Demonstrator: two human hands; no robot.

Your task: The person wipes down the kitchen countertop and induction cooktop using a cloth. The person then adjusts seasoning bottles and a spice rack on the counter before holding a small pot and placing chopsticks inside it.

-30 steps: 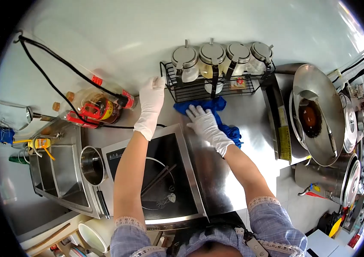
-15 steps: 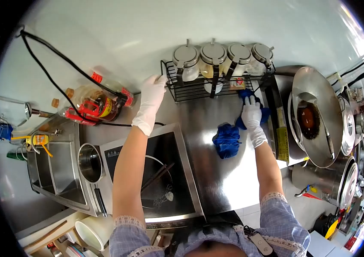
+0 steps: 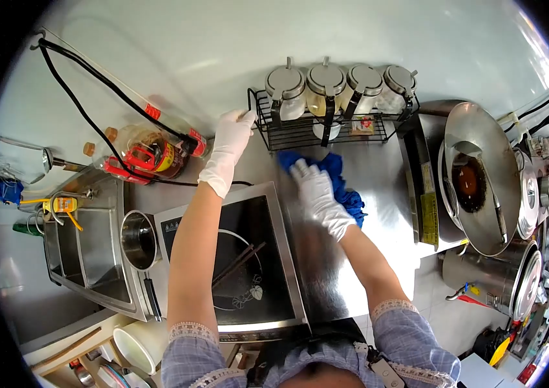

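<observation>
My left hand (image 3: 228,152), in a white glove, has its fingers closed on the left end of the black wire rack (image 3: 287,136). Four lidded jars (image 3: 326,81) stand in that rack. In a matching glove, my right hand (image 3: 316,194) presses flat on the blue cloth (image 3: 339,178), its fingers slightly blurred. The cloth lies bunched on the steel counter (image 3: 378,213), just in front of the rack.
An induction cooktop (image 3: 235,258) with chopsticks sits below my left arm. Bottles (image 3: 151,155), a small pot (image 3: 138,239) and a sink (image 3: 93,252) are at left. A wok (image 3: 484,187) with dark liquid is at right, above a large pot (image 3: 487,275).
My right hand swept the cloth right along the rack's front, then back left, where the cloth's parts are again together. My left hand stays at the rack's end.
</observation>
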